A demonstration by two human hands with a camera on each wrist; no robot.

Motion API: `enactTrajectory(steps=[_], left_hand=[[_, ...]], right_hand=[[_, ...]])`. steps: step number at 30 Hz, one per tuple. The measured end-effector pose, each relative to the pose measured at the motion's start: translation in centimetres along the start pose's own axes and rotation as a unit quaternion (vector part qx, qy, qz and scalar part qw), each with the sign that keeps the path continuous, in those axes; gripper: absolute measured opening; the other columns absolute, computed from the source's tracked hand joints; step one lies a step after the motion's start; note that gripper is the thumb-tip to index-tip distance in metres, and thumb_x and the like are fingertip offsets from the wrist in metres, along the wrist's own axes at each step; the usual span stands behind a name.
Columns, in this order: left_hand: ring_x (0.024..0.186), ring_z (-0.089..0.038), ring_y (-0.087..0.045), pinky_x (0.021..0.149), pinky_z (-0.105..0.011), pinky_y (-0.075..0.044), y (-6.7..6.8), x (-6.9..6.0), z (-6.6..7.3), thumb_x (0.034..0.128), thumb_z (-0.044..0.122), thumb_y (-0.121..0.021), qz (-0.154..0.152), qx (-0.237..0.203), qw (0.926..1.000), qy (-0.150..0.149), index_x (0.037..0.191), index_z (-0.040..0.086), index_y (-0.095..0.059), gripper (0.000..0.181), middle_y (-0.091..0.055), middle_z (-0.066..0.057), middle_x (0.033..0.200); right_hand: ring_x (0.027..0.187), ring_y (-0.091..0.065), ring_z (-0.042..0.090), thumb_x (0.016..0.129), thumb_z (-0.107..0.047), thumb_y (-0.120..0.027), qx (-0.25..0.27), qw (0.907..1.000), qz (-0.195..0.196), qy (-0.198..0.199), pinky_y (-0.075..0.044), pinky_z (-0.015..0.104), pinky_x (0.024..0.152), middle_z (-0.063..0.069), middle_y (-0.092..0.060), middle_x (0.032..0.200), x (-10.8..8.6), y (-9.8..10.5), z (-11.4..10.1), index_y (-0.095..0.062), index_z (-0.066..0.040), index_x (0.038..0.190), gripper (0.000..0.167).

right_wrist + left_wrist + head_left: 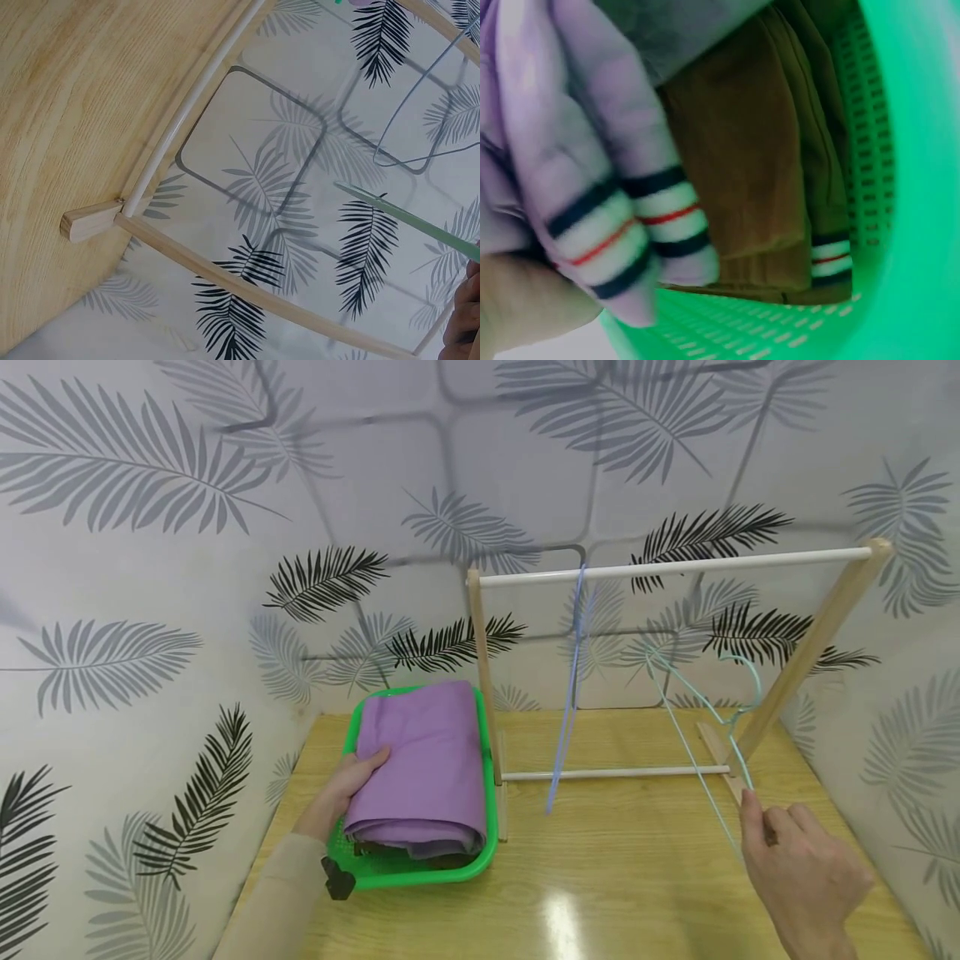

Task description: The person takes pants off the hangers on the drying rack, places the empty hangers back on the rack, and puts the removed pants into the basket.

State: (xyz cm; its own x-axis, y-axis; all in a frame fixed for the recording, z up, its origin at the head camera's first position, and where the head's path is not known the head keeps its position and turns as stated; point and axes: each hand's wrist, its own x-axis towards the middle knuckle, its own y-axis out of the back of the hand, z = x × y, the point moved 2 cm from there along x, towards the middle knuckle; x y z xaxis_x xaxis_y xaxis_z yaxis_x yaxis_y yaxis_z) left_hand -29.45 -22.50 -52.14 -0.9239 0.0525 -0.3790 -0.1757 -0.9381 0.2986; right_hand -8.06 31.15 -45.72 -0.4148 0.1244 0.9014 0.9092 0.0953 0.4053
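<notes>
My left hand (352, 785) grips the left edge of a folded purple garment (427, 760), thumb on top and fingers hidden beneath. The garment lies tilted over a green basket (416, 881). In the left wrist view its striped cuffs (600, 240) hang beside a brown garment (735, 150) inside the basket, which has a similar striped cuff. At the right, my right hand (806, 860) holds a mint-green clothes hanger (690, 688) by one end, its hook pointing up. The right wrist view shows part of that hanger (420, 221) and a few fingertips.
A wooden clothes rack (817, 643) with a white top rod (675, 567) stands at the back of the wood-grain table (637, 868). One blue hanger (557, 768) hangs from the rod. Leaf-patterned walls (360, 477) enclose the back and sides.
</notes>
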Motion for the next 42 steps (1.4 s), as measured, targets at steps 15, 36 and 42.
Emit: enactTrajectory(steps=[15, 36, 42], left_hand=[[0.138, -0.042, -0.055, 0.117, -0.054, -0.046, -0.1, -0.4, -0.6, 0.1094, 0.044, -0.054, 0.001, 0.068, 0.9977, 0.002, 0.154, -0.016, -0.033, 0.078, -0.049, -0.035, 0.15], [0.154, -0.055, -0.033, 0.124, -0.064, -0.035, 0.0, -3.1, 2.0, 0.1071, 0.039, -0.06, -0.012, 0.183, 0.9805, -0.071, 0.163, -0.009, -0.011, 0.088, -0.029, -0.038, 0.165], [0.155, -0.056, -0.029, 0.126, -0.064, -0.031, -0.1, -4.4, 3.5, 0.1061, 0.035, -0.062, -0.008, 0.213, 0.9724, -0.095, 0.161, -0.013, -0.012, 0.089, -0.027, -0.04, 0.165]], right_hand=[[0.027, -0.037, 0.023, 0.1, -0.035, -0.056, -0.001, 1.0, -0.006, 0.005, -0.009, 0.016, 0.037, 0.02, -0.062, 0.051, 0.1, 0.0, 0.1, -0.066, 0.005, 0.054, 0.061], [0.03, -0.024, 0.012, 0.101, -0.036, -0.055, -0.004, 0.9999, -0.011, 0.006, -0.007, 0.017, 0.038, 0.016, -0.057, 0.047, 0.1, 0.1, 0.2, -0.062, 0.003, 0.05, 0.064], [0.027, -0.03, 0.016, 0.101, -0.037, -0.054, -0.005, 0.9999, -0.008, -0.004, -0.008, 0.015, 0.038, 0.017, -0.058, 0.048, 0.1, 0.1, 0.4, -0.064, 0.003, 0.052, 0.064]])
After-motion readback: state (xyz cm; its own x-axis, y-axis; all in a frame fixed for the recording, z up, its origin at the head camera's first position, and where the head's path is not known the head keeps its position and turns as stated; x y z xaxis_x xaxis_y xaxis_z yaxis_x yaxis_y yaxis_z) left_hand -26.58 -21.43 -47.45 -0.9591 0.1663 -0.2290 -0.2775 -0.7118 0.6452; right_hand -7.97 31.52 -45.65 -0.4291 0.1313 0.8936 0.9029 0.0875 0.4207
